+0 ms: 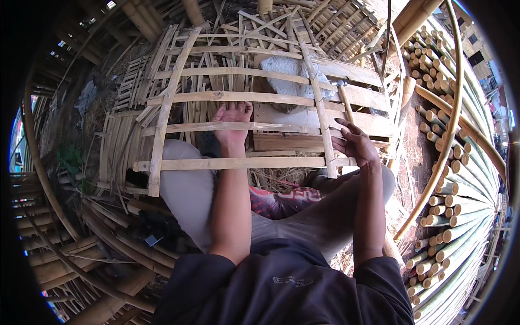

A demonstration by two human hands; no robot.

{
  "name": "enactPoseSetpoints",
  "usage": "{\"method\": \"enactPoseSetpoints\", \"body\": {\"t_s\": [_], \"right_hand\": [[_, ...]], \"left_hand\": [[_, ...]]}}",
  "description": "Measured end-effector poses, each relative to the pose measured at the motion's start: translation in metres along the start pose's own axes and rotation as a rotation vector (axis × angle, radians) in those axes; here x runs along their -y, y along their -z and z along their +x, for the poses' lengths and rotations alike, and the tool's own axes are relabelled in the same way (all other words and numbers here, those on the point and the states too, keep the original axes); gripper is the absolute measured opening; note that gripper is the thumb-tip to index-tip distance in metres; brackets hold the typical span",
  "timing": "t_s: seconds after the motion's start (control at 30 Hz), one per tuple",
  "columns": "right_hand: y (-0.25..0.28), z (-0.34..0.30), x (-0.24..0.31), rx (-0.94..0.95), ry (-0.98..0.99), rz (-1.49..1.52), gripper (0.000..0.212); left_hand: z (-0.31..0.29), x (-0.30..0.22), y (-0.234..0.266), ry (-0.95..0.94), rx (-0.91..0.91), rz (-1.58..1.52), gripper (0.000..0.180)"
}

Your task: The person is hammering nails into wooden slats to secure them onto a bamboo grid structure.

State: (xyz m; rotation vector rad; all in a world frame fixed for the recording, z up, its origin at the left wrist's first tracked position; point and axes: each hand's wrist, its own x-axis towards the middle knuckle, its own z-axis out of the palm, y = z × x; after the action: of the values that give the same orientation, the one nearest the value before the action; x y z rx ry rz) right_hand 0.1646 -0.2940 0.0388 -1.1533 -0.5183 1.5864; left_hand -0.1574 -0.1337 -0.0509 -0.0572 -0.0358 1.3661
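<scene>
A ladder-like bamboo frame (287, 163) lies in front of me, with flat cross slats between a left rail (169, 111) and a right rail (318, 103). My left hand (234, 115) is under the frame, palm up. Its loosely curled fingers hold nothing, and slats pass over the wrist and forearm. Beside the right rail's near end, my right hand (356, 143) has its fingers apart, close to the slat ends; whether it touches them I cannot tell. A hammer (346, 104) with a wooden handle lies just beyond it. Beneath the slats sits a pale rough stone block (284, 70).
Wooden boards (357, 96) lie under the frame's right side. Split bamboo strips (122, 138) are piled at the left. Cut bamboo poles (460, 206) are stacked along the right, behind a curved pole (457, 81). My bent legs (189, 189) are under the frame's near edge.
</scene>
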Motion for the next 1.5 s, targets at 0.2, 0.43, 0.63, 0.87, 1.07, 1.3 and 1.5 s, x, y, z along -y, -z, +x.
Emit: {"method": "enactPoseSetpoints", "body": {"t_s": [0.2,0.43,0.63,0.87,1.07,1.3,1.5], "right_hand": [[0.000,0.003,-0.002,0.037,-0.037,0.062,0.048],[0.006,-0.001,-0.005,-0.021,-0.057,0.102,0.052],[0.001,0.003,-0.005,0.014,-0.061,0.092,0.053],[0.006,0.009,-0.011,0.050,-0.059,0.127,0.048],[-0.005,0.016,-0.003,0.070,-0.025,0.126,0.049],[-0.040,0.033,0.000,0.027,-0.069,-0.326,0.061],[-0.042,0.035,0.009,0.003,-0.098,-0.689,0.076]], "left_hand": [[0.052,-0.016,-0.002,0.012,0.033,0.076,0.022],[0.086,-0.004,-0.015,0.075,0.345,0.296,0.033],[0.115,0.003,-0.027,0.170,0.385,0.143,0.031],[0.108,0.009,-0.076,0.203,0.378,0.245,0.044],[0.111,0.001,-0.105,0.124,0.302,0.353,0.044],[0.124,-0.021,-0.170,0.090,0.148,0.564,0.043],[0.125,-0.050,-0.201,0.062,0.138,0.717,0.043]]}}
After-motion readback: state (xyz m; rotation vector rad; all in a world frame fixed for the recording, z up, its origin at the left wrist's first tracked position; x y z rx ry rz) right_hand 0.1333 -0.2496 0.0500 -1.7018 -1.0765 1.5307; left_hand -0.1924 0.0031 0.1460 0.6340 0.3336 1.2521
